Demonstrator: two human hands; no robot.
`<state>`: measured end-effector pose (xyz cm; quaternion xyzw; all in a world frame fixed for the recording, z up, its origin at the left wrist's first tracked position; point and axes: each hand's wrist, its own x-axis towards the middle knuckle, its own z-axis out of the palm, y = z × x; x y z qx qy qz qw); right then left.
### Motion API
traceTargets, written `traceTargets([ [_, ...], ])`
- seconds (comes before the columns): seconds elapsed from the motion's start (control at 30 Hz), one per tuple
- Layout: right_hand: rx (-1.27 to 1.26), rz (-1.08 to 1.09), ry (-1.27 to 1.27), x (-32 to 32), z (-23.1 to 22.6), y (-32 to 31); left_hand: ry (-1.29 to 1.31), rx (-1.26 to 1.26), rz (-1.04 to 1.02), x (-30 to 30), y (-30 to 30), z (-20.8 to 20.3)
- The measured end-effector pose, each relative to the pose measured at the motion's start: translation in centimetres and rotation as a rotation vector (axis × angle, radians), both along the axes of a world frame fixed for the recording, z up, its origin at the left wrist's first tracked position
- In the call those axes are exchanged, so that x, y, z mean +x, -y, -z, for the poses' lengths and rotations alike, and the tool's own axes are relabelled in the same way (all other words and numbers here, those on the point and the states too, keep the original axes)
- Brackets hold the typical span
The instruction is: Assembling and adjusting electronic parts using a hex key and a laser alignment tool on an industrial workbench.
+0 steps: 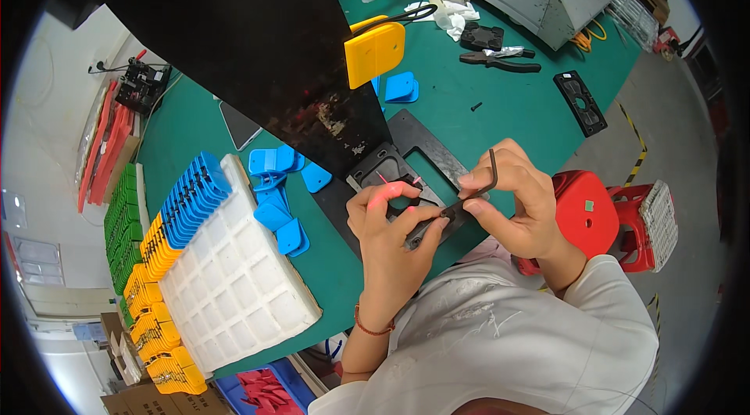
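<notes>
My right hand (516,200) is closed around a dark L-shaped hex key (493,169), whose short bent end sticks up past the fingers. The key's long arm slants down toward my left hand (388,235). Thumb and fingers of my left hand come together beside the key's lower end, around something small and dark that I cannot make out. Both hands are over a black metal fixture (426,138) with a rectangular opening, under a black machine column (273,48). A reddish light falls on my left fingers.
Blue plastic pieces (273,212) lie left of the fixture. Beyond them is a white gridded tray (234,274) beside rows of yellow clips (152,321). A yellow piece (375,52) hangs on the column. Pliers (500,62) and a screw (476,106) lie on the green table (437,91); a red stool (586,208) stands right.
</notes>
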<state>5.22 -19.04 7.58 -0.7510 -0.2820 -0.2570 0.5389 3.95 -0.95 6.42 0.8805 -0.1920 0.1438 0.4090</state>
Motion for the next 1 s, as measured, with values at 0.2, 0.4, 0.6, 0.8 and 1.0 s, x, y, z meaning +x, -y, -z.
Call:
traceTargets([
  [0.2, -0.027, -0.005, 0.015, 0.0, -0.2, 0.1, 0.028, 0.017, -0.027, -0.1, 0.1, -0.1],
  [0.4, -0.050, 0.011, -0.009, -0.1, -0.5, 0.0, 0.094, -0.002, -0.036, -0.3, 0.3, 0.0],
  [0.6, -0.139, -0.004, -0.029, 0.0, -1.4, 0.0, 0.157, 0.049, -0.031, -0.5, 0.6, -0.3],
  [0.8, -0.152, -0.009, -0.017, 0.2, -1.4, -0.3, 0.122, 0.018, -0.023, -0.5, 0.5, 0.0],
  [1.0, -0.144, -0.003, 0.003, 0.2, -1.1, -0.6, 0.085, 0.011, -0.007, -0.6, 0.2, 0.1],
])
